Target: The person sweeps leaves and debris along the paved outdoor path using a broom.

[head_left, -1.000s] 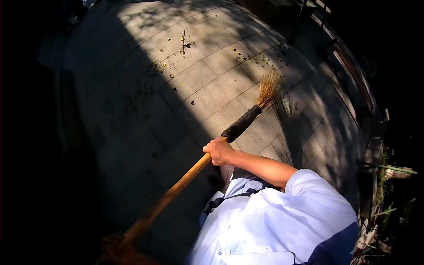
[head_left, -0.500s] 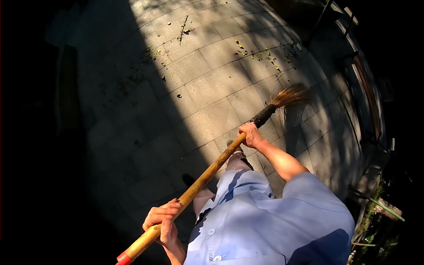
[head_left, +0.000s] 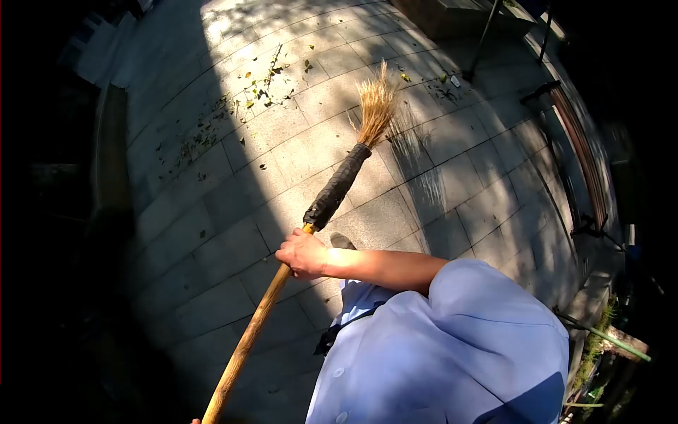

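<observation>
Snugly, the right hand [head_left: 304, 254] grips a straw-bristled, wooden-handled broom [head_left: 337, 186].

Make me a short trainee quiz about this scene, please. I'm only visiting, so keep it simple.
1. Which hand grips the broom just below its black wrapping?

2. True or false: the wearer's shirt is bright red.

3. What lies scattered on the paving?
a) playing cards
b) leaves
c) coins

Key
1. The right hand.
2. False; it is light blue.
3. b
</observation>
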The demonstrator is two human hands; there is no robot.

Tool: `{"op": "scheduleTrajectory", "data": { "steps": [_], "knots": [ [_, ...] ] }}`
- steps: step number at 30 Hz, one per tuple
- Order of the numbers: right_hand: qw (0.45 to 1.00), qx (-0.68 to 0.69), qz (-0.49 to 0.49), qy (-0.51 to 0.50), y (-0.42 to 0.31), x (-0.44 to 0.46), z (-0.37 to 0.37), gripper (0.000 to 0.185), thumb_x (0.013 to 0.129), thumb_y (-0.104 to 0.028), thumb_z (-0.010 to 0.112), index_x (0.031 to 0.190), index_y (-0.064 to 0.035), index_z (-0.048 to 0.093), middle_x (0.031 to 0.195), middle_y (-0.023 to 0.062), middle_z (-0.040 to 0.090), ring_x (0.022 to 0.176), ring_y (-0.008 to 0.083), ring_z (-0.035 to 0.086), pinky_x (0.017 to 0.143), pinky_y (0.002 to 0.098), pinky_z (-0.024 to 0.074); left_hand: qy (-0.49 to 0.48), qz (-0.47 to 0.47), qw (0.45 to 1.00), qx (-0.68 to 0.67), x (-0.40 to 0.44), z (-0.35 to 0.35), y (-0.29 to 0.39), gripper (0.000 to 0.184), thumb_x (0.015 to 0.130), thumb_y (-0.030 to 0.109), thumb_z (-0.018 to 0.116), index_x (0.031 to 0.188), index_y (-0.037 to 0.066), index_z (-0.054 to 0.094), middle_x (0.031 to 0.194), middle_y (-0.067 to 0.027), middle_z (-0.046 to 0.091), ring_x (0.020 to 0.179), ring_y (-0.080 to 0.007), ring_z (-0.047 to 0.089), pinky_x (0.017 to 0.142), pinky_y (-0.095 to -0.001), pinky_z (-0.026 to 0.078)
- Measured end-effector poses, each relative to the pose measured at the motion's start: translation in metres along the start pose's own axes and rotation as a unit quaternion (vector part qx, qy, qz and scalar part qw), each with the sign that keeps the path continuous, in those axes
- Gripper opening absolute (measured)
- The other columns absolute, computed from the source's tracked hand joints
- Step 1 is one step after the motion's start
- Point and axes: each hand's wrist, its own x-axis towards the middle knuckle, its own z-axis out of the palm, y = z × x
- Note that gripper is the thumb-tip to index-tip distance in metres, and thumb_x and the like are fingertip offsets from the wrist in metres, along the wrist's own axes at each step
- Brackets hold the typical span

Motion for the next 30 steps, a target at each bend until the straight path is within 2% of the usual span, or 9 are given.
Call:
{"op": "scheduleTrajectory", "data": {
  "steps": [1,3,7,11,14,17,23,27,30],
  "knots": [
    [0.999,-0.022,0.024,-0.015,0.010,-0.028,-0.003,0.016,0.067,-0.023,0.066,0.077,-0.0117,0.060,0.075,0.0059,0.061,0.081,0.0245,0.059,0.081,0.0382,0.0398,0.002,-0.032,0.999,-0.011,-0.015,0.001,-0.011,0.018,0.084,0.024,0.050,0.082,0.006,0.051,0.073,-0.0079,0.050,0.066,-0.0230,0.053,0.065,-0.0391,0.047],
    [0.996,-0.061,0.049,-0.040,0.048,-0.089,0.001,0.016,0.069,-0.023,0.063,0.078,-0.0118,0.057,0.076,0.0068,0.061,0.082,0.0256,0.060,0.083,0.0398,0.0390,-0.109,-0.132,0.975,-0.142,-0.039,0.002,-0.044,0.013,0.085,0.010,0.049,0.075,0.002,0.049,0.081,-0.0125,0.056,0.078,-0.0262,0.063,0.086,-0.0427,0.050],
    [0.977,-0.077,0.196,-0.036,0.120,-0.213,-0.044,0.009,0.070,-0.017,0.061,0.072,-0.0098,0.057,0.074,0.0113,0.061,0.080,0.0323,0.058,0.075,0.0417,0.0419,-0.083,-0.197,0.962,-0.168,-0.109,0.114,-0.090,0.014,0.084,0.007,0.048,0.074,0.000,0.053,0.073,-0.0156,0.058,0.071,-0.0295,0.064,0.077,-0.0459,0.053],
    [0.958,-0.067,0.278,-0.001,0.217,-0.312,-0.099,0.006,0.067,-0.010,0.061,0.069,-0.0075,0.056,0.075,0.0150,0.060,0.079,0.0355,0.058,0.072,0.0446,0.0434,-0.168,-0.247,0.917,-0.263,-0.165,0.248,-0.112,0.006,0.079,-0.001,0.051,0.076,-0.003,0.055,0.079,-0.0189,0.061,0.082,-0.0340,0.064,0.084,-0.0509,0.050],
    [0.958,-0.115,0.250,0.085,0.284,-0.362,-0.127,0.008,0.066,-0.006,0.062,0.070,-0.0058,0.055,0.074,0.0151,0.059,0.078,0.0370,0.057,0.069,0.0453,0.0440,-0.255,-0.264,0.895,-0.254,-0.202,0.329,-0.130,0.006,0.083,-0.001,0.054,0.079,-0.003,0.058,0.085,-0.0172,0.062,0.091,-0.0336,0.064,0.087,-0.0495,0.049],
    [0.950,-0.091,0.290,0.066,0.353,-0.386,-0.146,0.009,0.066,-0.004,0.063,0.070,-0.0058,0.056,0.076,0.0136,0.060,0.078,0.0368,0.057,0.070,0.0437,0.0456,-0.289,-0.284,0.890,-0.209,-0.227,0.395,-0.133,0.007,0.085,-0.004,0.053,0.080,-0.003,0.058,0.088,-0.0166,0.063,0.097,-0.0311,0.062,0.092,-0.0461,0.048],
    [0.972,-0.056,0.227,-0.023,0.437,-0.357,-0.144,0.008,0.068,-0.010,0.064,0.074,-0.0075,0.058,0.080,0.0125,0.061,0.085,0.0333,0.057,0.079,0.0434,0.0418,-0.165,-0.308,0.925,-0.149,-0.254,0.458,-0.118,0.007,0.085,-0.002,0.054,0.080,-0.002,0.058,0.088,-0.0172,0.063,0.095,-0.0300,0.062,0.092,-0.0457,0.046],
    [0.997,-0.020,0.072,-0.017,0.411,-0.297,-0.127,0.012,0.068,-0.016,0.063,0.075,-0.0111,0.055,0.075,0.0095,0.057,0.079,0.0302,0.056,0.077,0.0414,0.0392,-0.045,-0.252,0.965,-0.053,-0.257,0.439,-0.065,0.007,0.081,0.005,0.057,0.076,0.000,0.056,0.081,-0.0187,0.062,0.086,-0.0331,0.063,0.090,-0.0493,0.046],
    [0.999,-0.016,-0.008,-0.050,0.361,-0.245,-0.119,0.012,0.066,-0.015,0.062,0.075,-0.0118,0.055,0.076,0.0068,0.056,0.082,0.0271,0.055,0.076,0.0397,0.0385,0.048,-0.209,0.976,0.034,-0.275,0.416,-0.013,0.011,0.082,0.009,0.056,0.075,0.004,0.049,0.076,-0.0125,0.056,0.081,-0.0290,0.062,0.088,-0.0468,0.047]
  ]
}}
